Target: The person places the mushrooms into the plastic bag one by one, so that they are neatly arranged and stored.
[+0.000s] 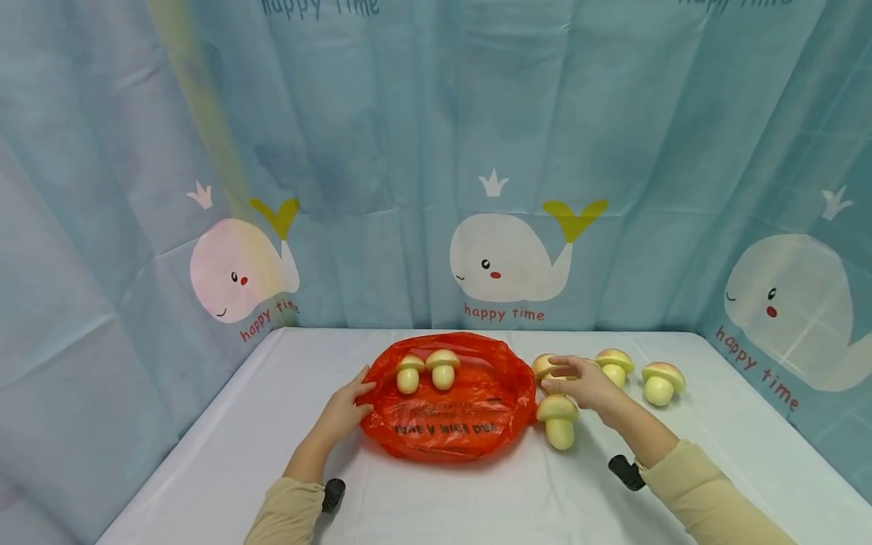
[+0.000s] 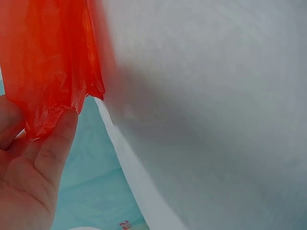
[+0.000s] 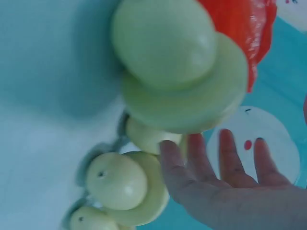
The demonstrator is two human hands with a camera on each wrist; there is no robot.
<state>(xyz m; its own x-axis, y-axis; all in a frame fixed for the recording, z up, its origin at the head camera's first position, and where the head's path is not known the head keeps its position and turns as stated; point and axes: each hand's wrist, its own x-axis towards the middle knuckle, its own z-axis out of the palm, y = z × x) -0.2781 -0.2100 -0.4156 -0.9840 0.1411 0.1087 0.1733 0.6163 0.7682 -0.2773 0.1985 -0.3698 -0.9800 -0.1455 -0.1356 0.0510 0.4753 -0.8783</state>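
A red plastic bag [image 1: 443, 446] lies with its mouth open on the white table, two toy mushrooms [image 1: 443, 371] inside it. At the bag's left rim is my left hand [image 1: 344, 409]; in the left wrist view its thumb and fingers [image 2: 55, 148] hold the gathered red edge. My right hand [image 1: 582, 384] hovers over the toy mushrooms right of the bag, fingers apart and holding nothing. Nearest to it are a mushroom [image 1: 560, 428] in front and another [image 1: 543, 366] partly hidden behind the fingers. The right wrist view shows a large mushroom [image 3: 163, 48] just beyond the fingertips.
Farther right stand more toy mushrooms [image 1: 615, 363], one [image 1: 659, 386] at the far right of the group. A blue curtain [image 1: 381, 227] with printed whales rises behind the white table [image 1: 463, 507] and along its sides.
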